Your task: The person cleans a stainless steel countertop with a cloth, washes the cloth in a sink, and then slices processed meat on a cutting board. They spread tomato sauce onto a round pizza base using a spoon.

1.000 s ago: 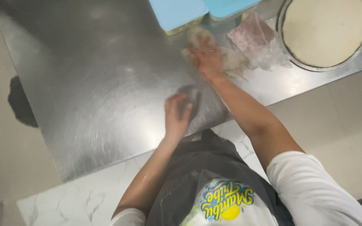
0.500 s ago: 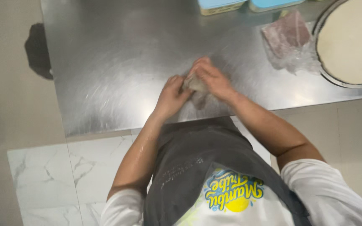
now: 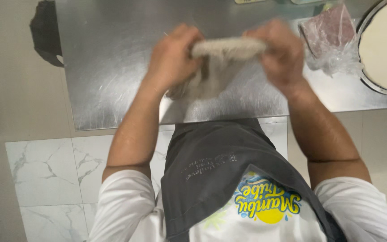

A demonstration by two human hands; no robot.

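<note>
Nearest the camera, below both hands, hangs one dark grey apron [image 3: 220,166] over a white shirt with one bright printed patch on the chest, and beneath it shows a floor of pale marbled tiles [image 3: 45,175]. Two bare forearms rise from the sleeves toward the counter [image 3: 113,67], a single sheet of brushed steel.

Above its near edge the left hand [image 3: 173,58] and the right hand [image 3: 281,54] hold one piece of pale dough [image 3: 220,60] between them. Each grip is closed around an end of it: the left fingers curl over the left end, the right fingers pinch the right end, though that hand is blurred and the exact finger positions are hard to make out. The dough spans the gap between the two grips as a thick roll along the top, and a thinner flap sags from it toward the steel; whether the flap touches the surface cannot be told.

Right of the right grip, and a little farther off, lies one crumpled clear plastic bag [image 3: 332,40] with something pinkish inside. Just beyond it to the right sits one round metal pan [image 3: 367,78] holding one flat cream disc, cut off by the frame. Well left of the left grip, off the steel's far corner, lies one dark patch [image 3: 45,38] on the floor.
</note>
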